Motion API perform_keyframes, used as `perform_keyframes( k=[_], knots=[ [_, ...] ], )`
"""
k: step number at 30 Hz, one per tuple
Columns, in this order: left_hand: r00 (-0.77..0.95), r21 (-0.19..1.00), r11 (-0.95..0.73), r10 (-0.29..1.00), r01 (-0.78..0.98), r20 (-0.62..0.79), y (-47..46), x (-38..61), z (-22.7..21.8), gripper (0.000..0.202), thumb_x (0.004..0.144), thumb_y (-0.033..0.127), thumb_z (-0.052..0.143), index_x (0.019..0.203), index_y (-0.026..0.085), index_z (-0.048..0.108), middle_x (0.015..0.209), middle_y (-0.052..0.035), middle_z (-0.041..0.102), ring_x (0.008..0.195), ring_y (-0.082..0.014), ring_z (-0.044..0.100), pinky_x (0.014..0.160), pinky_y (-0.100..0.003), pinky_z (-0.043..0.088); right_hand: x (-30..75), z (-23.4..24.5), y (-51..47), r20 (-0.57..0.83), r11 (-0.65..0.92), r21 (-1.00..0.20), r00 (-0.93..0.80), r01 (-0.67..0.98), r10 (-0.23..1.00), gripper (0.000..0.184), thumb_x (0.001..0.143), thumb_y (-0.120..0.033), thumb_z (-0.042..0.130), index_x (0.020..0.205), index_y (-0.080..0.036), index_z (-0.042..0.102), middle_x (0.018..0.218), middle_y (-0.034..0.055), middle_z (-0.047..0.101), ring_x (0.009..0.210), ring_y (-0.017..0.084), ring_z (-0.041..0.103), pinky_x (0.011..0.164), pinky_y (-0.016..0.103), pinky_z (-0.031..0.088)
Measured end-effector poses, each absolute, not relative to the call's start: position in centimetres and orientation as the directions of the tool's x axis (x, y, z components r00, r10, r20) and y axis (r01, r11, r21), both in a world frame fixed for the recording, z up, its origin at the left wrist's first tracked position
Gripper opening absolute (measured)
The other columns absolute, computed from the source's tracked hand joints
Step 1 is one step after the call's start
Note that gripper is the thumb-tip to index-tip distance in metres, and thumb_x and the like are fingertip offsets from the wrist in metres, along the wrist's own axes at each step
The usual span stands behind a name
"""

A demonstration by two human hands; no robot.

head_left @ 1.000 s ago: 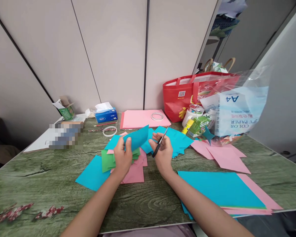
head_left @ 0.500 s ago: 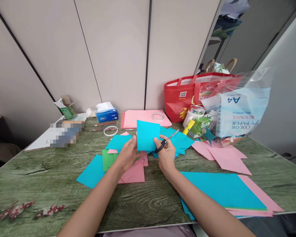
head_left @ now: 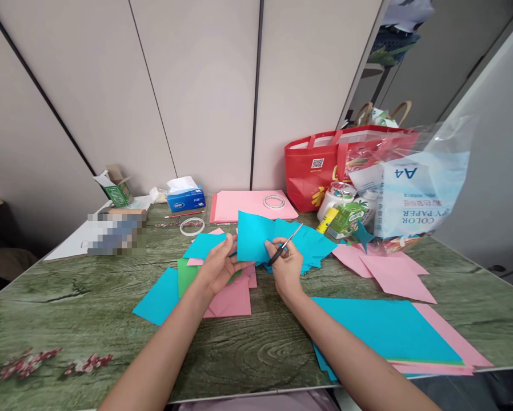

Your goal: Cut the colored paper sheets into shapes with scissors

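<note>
A blue square of paper (head_left: 255,237) is held up above the table, slightly bowed. My right hand (head_left: 288,268) pinches its lower right corner with the thumb. The same hand also grips black-handled scissors (head_left: 284,245), their blades pointing up and to the right. My left hand (head_left: 217,265) is open at the paper's left edge, palm partly turned up and fingers apart; its fingertips reach toward the lower edge. Beneath the hands lie pink sheets (head_left: 231,299), a green piece (head_left: 187,274) and blue pieces (head_left: 162,299). More blue squares (head_left: 314,242) are fanned out behind my right hand.
A blue and pink paper stack (head_left: 380,325) lies at front right, with pink pieces (head_left: 400,274) beyond it. Behind stand a glue stick (head_left: 327,220), a red bag (head_left: 303,177) and a paper pack (head_left: 419,194). Tape rolls (head_left: 192,227) and a tissue box (head_left: 185,198) are at back left.
My left hand has moved slightly left and opened, letting go of the paper's left edge. The blue paper now bows, and the scissors have tilted a little more upright in my right hand.
</note>
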State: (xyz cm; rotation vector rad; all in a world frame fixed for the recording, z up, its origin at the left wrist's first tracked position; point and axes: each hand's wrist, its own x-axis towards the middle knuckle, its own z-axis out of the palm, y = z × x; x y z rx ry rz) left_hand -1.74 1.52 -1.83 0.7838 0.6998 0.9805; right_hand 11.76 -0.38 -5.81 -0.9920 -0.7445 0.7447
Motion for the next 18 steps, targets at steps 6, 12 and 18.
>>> perform_keyframes(
  k=[6, 12, 18],
  knots=[
    [0.356, 0.807, 0.296, 0.928, -0.511, -0.115, 1.86, -2.09, -1.83, 0.03, 0.081, 0.038, 0.05, 0.102, 0.019, 0.059, 0.099, -0.0091, 0.066, 0.084, -0.0193, 0.063, 0.08, -0.04, 0.049, 11.75, -6.02, -0.24, 0.184, 0.363, -0.901, 0.55, -0.236, 0.814, 0.029, 0.062, -0.034, 0.069, 0.076, -0.016, 0.05, 0.057, -0.0065, 0.045, 0.049, 0.007, 0.037, 0.044, 0.019, 0.027],
    [0.564, 0.747, 0.57, 0.76, -0.341, -0.323, 1.48, -1.87, -2.25, 0.028, 0.08, 0.032, 0.053, 0.092, 0.009, 0.062, 0.097, -0.0176, 0.066, 0.087, -0.0297, 0.063, 0.087, -0.049, 0.043, 11.69, -5.95, -0.19, 0.239, 0.374, -0.913, 0.527, -0.164, 0.815, 0.028, 0.063, -0.035, 0.068, 0.077, -0.017, 0.051, 0.06, -0.0061, 0.044, 0.051, 0.008, 0.038, 0.047, 0.02, 0.03],
    [0.547, 0.767, 0.534, 0.785, -0.356, -0.293, 1.68, -1.93, -2.33, 0.021, 0.078, 0.029, 0.055, 0.088, 0.012, 0.065, 0.091, -0.0132, 0.068, 0.082, -0.0257, 0.065, 0.088, -0.045, 0.043, 11.51, -5.81, -0.33, 0.226, 0.334, -0.93, 0.475, -0.155, 0.85, 0.029, 0.062, -0.037, 0.068, 0.073, -0.017, 0.049, 0.057, -0.0069, 0.041, 0.048, 0.007, 0.036, 0.044, 0.02, 0.03]
  ],
)
